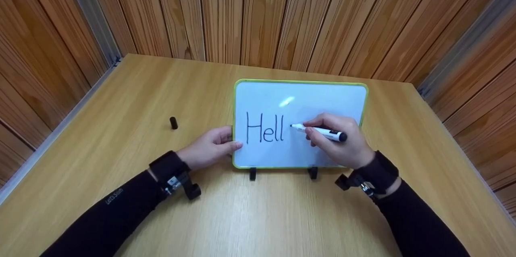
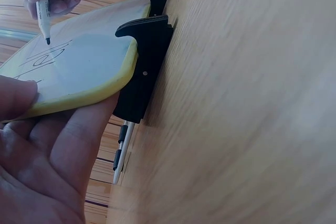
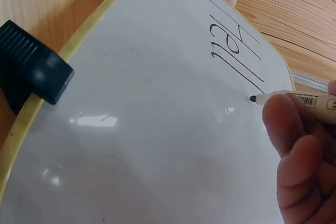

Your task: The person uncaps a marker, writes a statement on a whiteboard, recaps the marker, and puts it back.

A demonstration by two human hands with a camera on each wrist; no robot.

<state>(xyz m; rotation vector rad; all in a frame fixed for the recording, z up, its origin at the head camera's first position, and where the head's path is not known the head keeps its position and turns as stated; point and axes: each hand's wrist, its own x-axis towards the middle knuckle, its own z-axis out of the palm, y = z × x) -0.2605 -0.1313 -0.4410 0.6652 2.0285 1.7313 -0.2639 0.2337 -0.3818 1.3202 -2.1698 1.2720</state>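
A small whiteboard [image 1: 274, 156] with a yellow-green frame leans on a stand, and "Hell" is written on it in dark ink. My left hand [image 1: 207, 148] grips the board's left edge, thumb on the front face and fingers behind, as the left wrist view also shows. Between thumb and fingers my right hand [image 1: 344, 140] pinches a white marker [image 1: 330, 134] with a black end. Its dark tip [image 3: 253, 98] is right at the board's surface, just right of the last "l". In the right wrist view the curled fingers [image 3: 283, 121] hide part of the marker.
Left of the board, a black marker cap [image 1: 173, 123] stands on the wooden table [image 1: 121, 136]. Black stand feet [image 1: 252, 174] jut out under the board's lower edge. Wood-panelled walls [image 1: 262, 15] enclose the table at the back and sides.
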